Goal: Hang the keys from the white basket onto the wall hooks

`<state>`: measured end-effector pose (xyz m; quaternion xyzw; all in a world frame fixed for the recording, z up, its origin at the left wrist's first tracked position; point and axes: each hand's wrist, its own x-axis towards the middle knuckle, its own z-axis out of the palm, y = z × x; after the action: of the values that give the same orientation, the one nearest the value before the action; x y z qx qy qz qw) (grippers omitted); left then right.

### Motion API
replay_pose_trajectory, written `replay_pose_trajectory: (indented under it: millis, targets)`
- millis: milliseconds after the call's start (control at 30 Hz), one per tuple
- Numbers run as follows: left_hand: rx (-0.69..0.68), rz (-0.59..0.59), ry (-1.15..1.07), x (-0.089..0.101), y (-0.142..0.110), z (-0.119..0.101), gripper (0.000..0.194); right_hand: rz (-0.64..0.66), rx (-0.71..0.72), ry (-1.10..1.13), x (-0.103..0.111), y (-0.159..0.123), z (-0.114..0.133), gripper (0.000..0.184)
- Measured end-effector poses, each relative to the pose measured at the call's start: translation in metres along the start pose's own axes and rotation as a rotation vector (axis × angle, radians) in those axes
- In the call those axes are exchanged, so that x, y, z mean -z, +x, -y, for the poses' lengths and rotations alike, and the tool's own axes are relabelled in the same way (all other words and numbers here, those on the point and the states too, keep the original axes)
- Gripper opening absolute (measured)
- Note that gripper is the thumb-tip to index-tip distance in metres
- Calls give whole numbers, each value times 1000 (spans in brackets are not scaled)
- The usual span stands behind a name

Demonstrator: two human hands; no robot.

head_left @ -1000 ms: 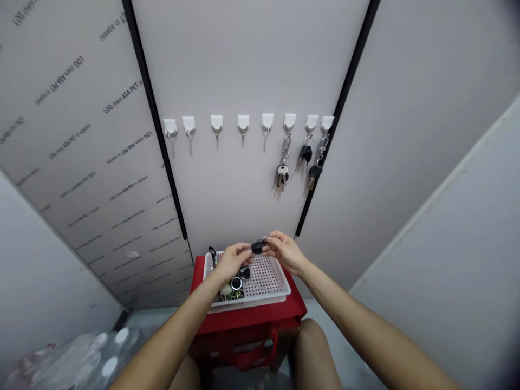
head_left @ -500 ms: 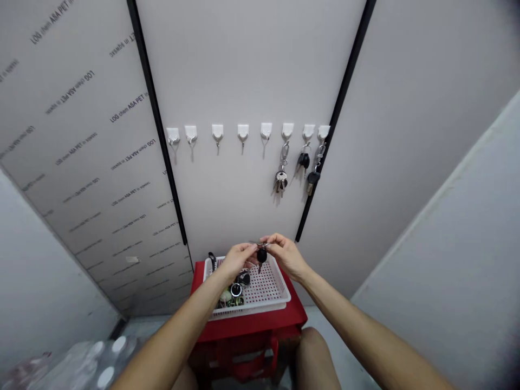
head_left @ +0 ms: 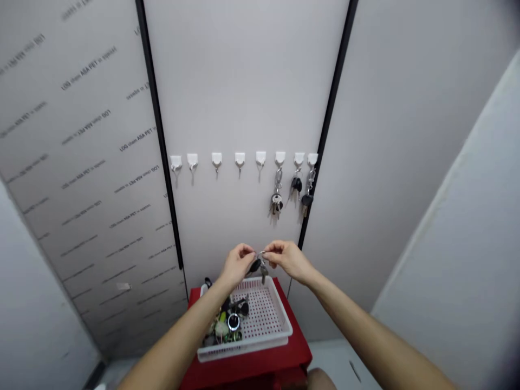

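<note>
Between my hands, over the far side of the white basket [head_left: 286, 329], hangs a bunch of keys [head_left: 264, 271] on a metal ring. My right hand [head_left: 287, 260] pinches the ring between thumb and fingers. At the other side, my left hand [head_left: 238, 264] closes its fingertips on the bunch beside a black-headed key [head_left: 254, 266]. Below, in the left part of the basket, lies a pile of key rings and keychains [head_left: 227, 325], including a round one with a silver rim [head_left: 233, 322].
A row of white hooks [head_left: 239, 158] runs across the wall panel. Keys hang from the three rightmost hooks, such as a silver bunch [head_left: 277, 203] and a black-headed bunch [head_left: 296, 184]. The basket stands on a red surface [head_left: 298, 355]. Black strips [head_left: 156, 108] edge the panel.
The view has tilted upward, so hooks and basket sit lower in the picture. My hands have risen off the basket with the keys, which now hang spread apart between them.
</note>
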<state>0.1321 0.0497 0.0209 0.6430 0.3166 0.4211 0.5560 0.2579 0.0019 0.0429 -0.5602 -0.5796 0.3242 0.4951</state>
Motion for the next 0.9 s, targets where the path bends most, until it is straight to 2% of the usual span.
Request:
replay_pose_trajectory:
  millis: [67, 133, 200, 267, 433, 533, 600, 700, 800, 900]
  targets:
    - [-80, -9, -52, -2, 8, -19, 7, -69, 23, 136, 6, 13, 21, 9]
    - [-218, -30, -57, -6, 18, -39, 9, -155, 53, 266, 13, 29, 44, 10]
    - [-383, -58, 9, -9, 30, -60, 13, -234, 94, 349, 19, 46, 67, 8]
    - [-490, -97, 140, -10, 44, -80, 21, -312, 151, 388, 24, 63, 89, 6]
    - [-533, -197, 387, -10, 77, -124, 30, -442, 280, 342, 31, 99, 127, 5]
    - [-519, -209, 490, -8, 86, -135, 31, -473, 252, 241, 31, 111, 134, 6]
    - [-468, -195, 553, -7, 87, -134, 29, -473, 185, 158, 30, 116, 131, 6]
    - [-402, -157, 560, -4, 83, -118, 29, -456, 145, 55, 29, 117, 119, 7]
    - [-354, -127, 514, 2, 70, -87, 31, -526, 259, -66, 27, 105, 98, 17]
    - [-292, -53, 459, 13, 44, -43, 32, -647, 445, -271, 17, 78, 57, 25]
